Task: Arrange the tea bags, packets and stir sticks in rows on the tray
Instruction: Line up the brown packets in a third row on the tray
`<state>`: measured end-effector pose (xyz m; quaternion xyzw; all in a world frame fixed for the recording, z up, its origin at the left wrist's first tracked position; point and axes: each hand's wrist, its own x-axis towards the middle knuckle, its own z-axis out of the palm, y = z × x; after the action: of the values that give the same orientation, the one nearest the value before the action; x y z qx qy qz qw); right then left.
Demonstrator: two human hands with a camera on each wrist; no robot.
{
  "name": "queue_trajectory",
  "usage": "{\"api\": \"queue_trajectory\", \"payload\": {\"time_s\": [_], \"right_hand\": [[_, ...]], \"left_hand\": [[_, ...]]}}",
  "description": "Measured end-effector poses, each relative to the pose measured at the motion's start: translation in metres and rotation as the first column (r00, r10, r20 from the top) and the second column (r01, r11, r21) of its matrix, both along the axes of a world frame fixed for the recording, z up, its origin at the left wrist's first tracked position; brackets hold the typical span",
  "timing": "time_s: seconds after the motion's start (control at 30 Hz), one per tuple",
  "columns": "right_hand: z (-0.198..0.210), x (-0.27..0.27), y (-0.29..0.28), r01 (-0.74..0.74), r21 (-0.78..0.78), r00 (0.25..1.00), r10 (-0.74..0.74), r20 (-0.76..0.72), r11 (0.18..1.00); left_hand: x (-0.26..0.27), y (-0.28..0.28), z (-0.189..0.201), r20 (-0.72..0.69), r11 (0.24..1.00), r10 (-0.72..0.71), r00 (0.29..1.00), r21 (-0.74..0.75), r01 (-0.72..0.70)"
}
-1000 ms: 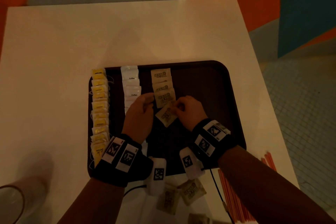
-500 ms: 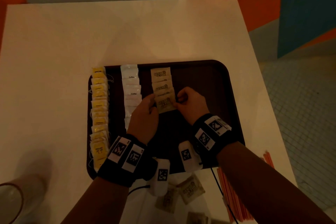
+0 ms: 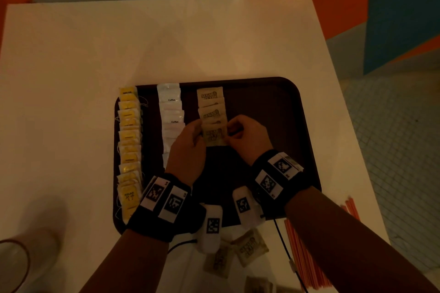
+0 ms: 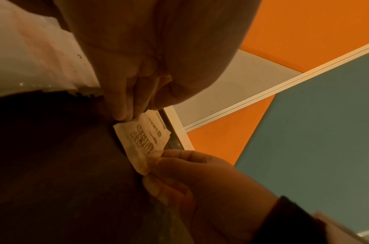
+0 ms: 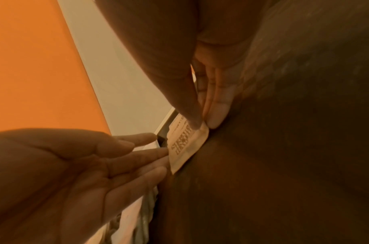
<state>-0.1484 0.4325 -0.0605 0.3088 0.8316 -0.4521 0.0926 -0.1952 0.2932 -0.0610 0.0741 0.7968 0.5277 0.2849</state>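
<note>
A dark brown tray holds a row of yellow tea bags at its left edge, then a row of white coffee packets, then a row of brown sugar packets. The nearest sugar packet lies at the near end of that row, overlapping the one behind. My right hand pinches its right edge between thumb and fingers. My left hand touches its left edge with straight fingers.
Loose sugar packets lie on the white table just in front of the tray. Orange stir sticks lie at the near right by the table edge. A cup stands at the near left. The tray's right half is bare.
The sugar packet, tilted and nearer a second ago, has moved away from me into the row and turned straight. Both hands moved with it.
</note>
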Motion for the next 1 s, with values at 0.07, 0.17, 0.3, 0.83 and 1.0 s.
{"api": "queue_trajectory", "payload": {"time_s": [0.07,0.17,0.3,0.83,1.0], "right_hand": [[0.000,-0.001,0.004,0.003,0.014,1.000,-0.003,-0.008,1.000],[-0.001,-0.004,0.010,0.001,0.020,0.999,0.000,-0.045,1.000],[-0.002,-0.008,0.008,0.001,-0.063,0.996,-0.007,-0.093,0.998],[-0.005,0.006,0.003,-0.018,0.042,1.000,0.019,-0.023,0.999],[-0.005,0.004,0.002,-0.035,0.040,0.999,0.035,-0.006,0.999]], "left_hand": [[0.001,0.001,0.000,0.016,1.000,0.015,1.000,0.013,-0.015],[0.000,0.002,-0.001,0.037,0.998,0.046,0.998,0.033,-0.047],[-0.004,0.010,0.005,0.129,0.982,0.086,0.988,0.156,-0.106],[0.001,0.003,0.002,0.132,0.991,0.115,0.985,0.055,-0.123],[0.003,0.002,0.001,0.123,0.988,0.115,0.986,0.086,-0.126]]}}
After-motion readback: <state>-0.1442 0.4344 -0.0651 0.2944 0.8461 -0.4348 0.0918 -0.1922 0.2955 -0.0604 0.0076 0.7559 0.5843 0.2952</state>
